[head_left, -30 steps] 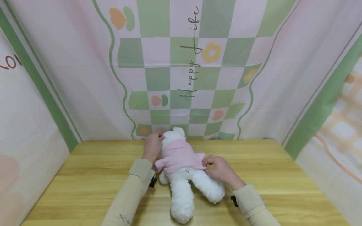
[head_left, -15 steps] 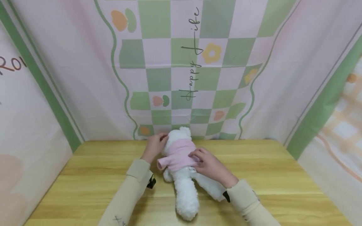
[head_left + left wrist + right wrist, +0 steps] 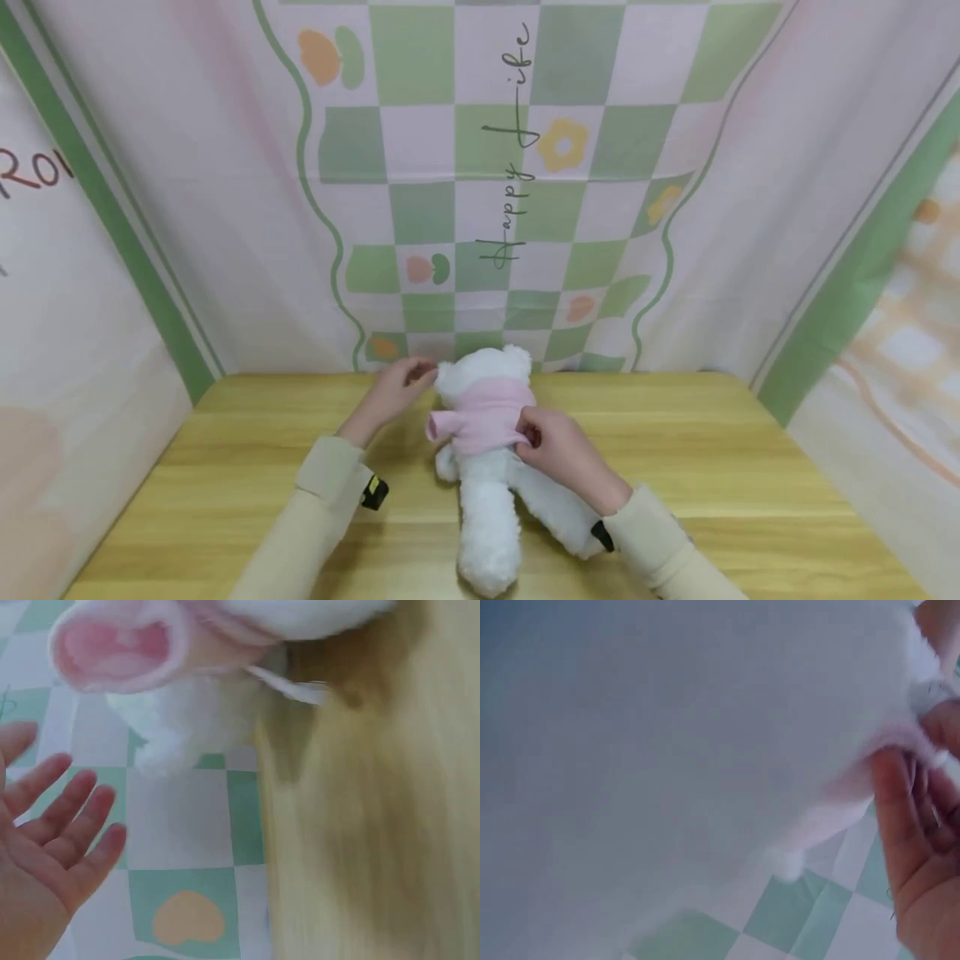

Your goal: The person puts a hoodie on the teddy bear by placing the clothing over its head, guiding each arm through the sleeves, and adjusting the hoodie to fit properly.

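A white plush toy (image 3: 489,525) with a pink shirt (image 3: 491,417) lies on the wooden table, legs toward me. The fingers of my right hand (image 3: 566,450) pinch the shirt's lower edge on the right side. In the right wrist view, that hand (image 3: 922,847) has pink cloth at its fingertips, and blurred white fur fills much of the picture. Beside the toy's left ear is my left hand (image 3: 390,396). Its fingers are loosely extended and hold nothing in the left wrist view, near an empty pink sleeve (image 3: 112,649). The toy's right arm is hidden.
The wooden table (image 3: 300,533) runs back to a checked green and white curtain (image 3: 420,208) behind the toy's head. More printed cloth hangs on both sides. A thin white tag (image 3: 292,686) sticks out from the toy in the left wrist view.
My left hand has come off the toy's head and drawn back left. The toy's head has shifted right. My right hand has moved left along the shirt and now pinches its hem.
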Action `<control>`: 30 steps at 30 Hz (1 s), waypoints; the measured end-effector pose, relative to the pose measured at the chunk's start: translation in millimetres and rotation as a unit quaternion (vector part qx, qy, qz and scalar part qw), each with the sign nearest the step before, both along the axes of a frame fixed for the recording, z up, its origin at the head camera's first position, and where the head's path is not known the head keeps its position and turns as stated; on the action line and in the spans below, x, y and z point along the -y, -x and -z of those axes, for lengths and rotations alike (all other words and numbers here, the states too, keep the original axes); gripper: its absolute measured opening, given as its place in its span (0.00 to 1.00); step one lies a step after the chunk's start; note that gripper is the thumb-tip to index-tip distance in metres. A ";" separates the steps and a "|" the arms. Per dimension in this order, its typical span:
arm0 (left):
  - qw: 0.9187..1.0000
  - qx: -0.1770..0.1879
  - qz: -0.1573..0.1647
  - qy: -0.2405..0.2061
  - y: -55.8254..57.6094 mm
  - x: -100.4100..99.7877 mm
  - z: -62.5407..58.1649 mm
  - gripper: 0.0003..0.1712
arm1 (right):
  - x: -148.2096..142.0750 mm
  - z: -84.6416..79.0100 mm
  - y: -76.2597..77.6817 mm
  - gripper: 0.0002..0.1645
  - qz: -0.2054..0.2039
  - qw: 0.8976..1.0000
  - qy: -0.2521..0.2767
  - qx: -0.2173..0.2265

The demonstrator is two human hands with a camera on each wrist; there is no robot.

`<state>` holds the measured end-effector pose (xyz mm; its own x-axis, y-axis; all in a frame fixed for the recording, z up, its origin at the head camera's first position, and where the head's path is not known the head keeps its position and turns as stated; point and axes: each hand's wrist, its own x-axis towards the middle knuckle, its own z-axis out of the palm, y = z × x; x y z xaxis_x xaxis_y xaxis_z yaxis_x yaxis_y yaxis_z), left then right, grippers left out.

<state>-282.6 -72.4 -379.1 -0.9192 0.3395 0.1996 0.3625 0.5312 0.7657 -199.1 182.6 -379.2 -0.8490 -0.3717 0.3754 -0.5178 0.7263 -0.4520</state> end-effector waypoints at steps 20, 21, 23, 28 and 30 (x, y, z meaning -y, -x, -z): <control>0.986 0.144 0.067 -0.057 -21.6 -28.8 29.2 0.30 | -39.8 -47.2 28.7 0.11 -0.032 0.979 0.069 0.187; 0.986 0.142 0.071 -0.054 -21.4 -29.5 28.7 0.30 | -42.1 -48.5 34.8 0.12 -0.026 0.980 0.065 0.186; 0.987 0.135 0.077 -0.048 -21.3 -31.5 28.1 0.29 | -41.7 -48.2 45.5 0.12 -0.010 0.984 0.048 0.171; 0.983 0.149 0.096 -0.056 -22.7 -37.4 26.8 0.28 | -24.7 -37.2 67.1 0.15 0.028 0.995 0.000 0.100; 0.980 0.160 0.102 -0.062 -23.0 -40.1 26.1 0.27 | -19.7 -30.6 74.9 0.17 0.023 0.996 -0.016 0.090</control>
